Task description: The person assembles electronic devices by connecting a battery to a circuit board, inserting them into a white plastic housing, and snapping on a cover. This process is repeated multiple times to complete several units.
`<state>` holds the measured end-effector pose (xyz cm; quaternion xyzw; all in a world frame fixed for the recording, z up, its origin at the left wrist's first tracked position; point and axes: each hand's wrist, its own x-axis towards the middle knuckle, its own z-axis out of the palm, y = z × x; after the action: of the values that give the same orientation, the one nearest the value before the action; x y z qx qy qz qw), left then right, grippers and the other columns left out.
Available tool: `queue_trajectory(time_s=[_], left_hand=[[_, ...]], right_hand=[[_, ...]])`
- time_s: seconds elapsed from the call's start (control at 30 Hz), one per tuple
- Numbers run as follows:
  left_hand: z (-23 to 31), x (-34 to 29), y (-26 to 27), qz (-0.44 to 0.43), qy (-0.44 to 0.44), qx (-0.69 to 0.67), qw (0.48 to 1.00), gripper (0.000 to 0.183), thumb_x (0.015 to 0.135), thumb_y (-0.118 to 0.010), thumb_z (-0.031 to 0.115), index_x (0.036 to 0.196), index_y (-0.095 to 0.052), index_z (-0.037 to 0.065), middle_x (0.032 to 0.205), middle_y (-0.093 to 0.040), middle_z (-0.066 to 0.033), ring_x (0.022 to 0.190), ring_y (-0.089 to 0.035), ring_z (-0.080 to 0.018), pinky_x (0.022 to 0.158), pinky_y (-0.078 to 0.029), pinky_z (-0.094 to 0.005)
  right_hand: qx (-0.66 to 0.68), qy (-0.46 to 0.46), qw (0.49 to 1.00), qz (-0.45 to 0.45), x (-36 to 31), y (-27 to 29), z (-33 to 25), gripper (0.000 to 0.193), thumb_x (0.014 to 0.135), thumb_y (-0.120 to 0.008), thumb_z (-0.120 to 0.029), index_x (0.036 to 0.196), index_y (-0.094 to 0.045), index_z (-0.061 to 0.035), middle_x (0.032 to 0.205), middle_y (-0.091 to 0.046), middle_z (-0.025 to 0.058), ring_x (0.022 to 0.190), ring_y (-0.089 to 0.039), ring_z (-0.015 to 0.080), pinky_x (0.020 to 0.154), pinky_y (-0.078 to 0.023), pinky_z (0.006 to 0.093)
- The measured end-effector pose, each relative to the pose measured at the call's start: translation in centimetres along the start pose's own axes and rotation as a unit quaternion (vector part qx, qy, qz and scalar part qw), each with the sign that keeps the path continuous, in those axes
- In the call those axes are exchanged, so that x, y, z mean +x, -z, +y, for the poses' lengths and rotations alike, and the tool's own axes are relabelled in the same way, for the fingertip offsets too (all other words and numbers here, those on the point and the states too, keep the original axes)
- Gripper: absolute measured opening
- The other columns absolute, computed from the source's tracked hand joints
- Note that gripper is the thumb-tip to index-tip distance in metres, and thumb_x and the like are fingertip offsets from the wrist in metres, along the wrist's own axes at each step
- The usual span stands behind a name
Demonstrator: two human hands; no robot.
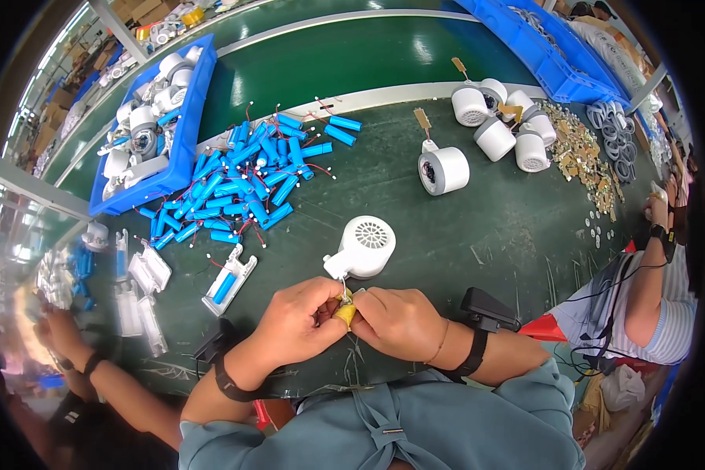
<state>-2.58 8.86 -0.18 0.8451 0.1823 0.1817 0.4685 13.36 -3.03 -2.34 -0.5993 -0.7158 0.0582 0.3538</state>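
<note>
In front of me a white fan head (367, 243) with a round slotted grille lies on the green table, its short neck toward my hands. Thin wires run from that neck to my fingertips. My left hand (299, 319) is closed in a pinch on a small yellow piece (345, 313); its exact kind is partly hidden by my fingers. Close against it, my right hand (401, 321) pinches the same spot from the right. Left of them lies an open white handle shell (231, 283) with a blue battery (225, 287) inside.
Blue wired batteries (243, 180) are heaped behind. A blue bin (188, 117) of white parts stands at the left. More fan heads (445, 170), small tan boards (583, 145) and grey rings (620, 149) lie to the right. Co-workers' arms (646, 286) reach in from both sides.
</note>
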Motion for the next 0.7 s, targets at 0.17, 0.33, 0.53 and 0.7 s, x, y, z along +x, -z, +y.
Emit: queue_trajectory(time_s=[0.17, 0.33, 0.53, 0.7], left_hand=[[0.1, 0.0, 0.1, -0.001, 0.007, 0.003, 1.000, 0.022, 0.075, -0.070, 0.000, 0.096, -0.066, -0.001, 0.077, -0.063, -0.0063, 0.063, -0.060, -0.0120, 0.057, -0.050, -0.0252], [-0.4, 0.1, 0.9, -0.025, 0.023, -0.126, 0.991, 0.042, 0.081, -0.068, -0.003, 0.122, -0.057, 0.001, 0.093, -0.066, -0.0072, 0.073, -0.063, -0.0107, 0.060, -0.051, -0.0236], [0.0, 0.0, -0.1, -0.001, 0.004, -0.134, 0.991, 0.057, 0.078, -0.072, -0.010, 0.130, -0.052, 0.002, 0.113, -0.060, -0.0114, 0.094, -0.064, -0.0130, 0.062, -0.054, -0.0223], [0.4, -0.6, -0.4, -0.062, -0.044, -0.036, 0.996, 0.048, 0.081, -0.069, -0.003, 0.124, -0.049, 0.004, 0.112, -0.060, -0.0126, 0.077, -0.067, -0.0175, 0.057, -0.055, -0.0279]], right_hand=[[0.015, -0.009, 1.000, 0.005, 0.0, -0.2, -0.1, 0.020, 0.079, -0.071, -0.015, 0.080, -0.052, -0.0063, 0.065, -0.055, 0.0066, 0.054, -0.061, 0.0245, 0.047, -0.049, 0.0366], [0.137, -0.121, 0.983, 0.023, 0.7, 1.6, 0.3, 0.012, 0.081, -0.068, -0.008, 0.081, -0.056, -0.0038, 0.067, -0.059, 0.0072, 0.054, -0.061, 0.0175, 0.048, -0.046, 0.0316], [0.281, -0.279, 0.916, 0.072, -0.4, 4.4, 1.7, 0.006, 0.088, -0.060, 0.000, 0.084, -0.056, 0.0010, 0.067, -0.065, 0.0047, 0.059, -0.059, 0.0043, 0.051, -0.044, 0.0210], [0.231, -0.381, 0.893, 0.069, -2.8, 5.8, 0.6, 0.010, 0.086, -0.065, -0.005, 0.084, -0.058, 0.0012, 0.062, -0.061, 0.0055, 0.053, -0.060, 0.0107, 0.049, -0.045, 0.0245]])
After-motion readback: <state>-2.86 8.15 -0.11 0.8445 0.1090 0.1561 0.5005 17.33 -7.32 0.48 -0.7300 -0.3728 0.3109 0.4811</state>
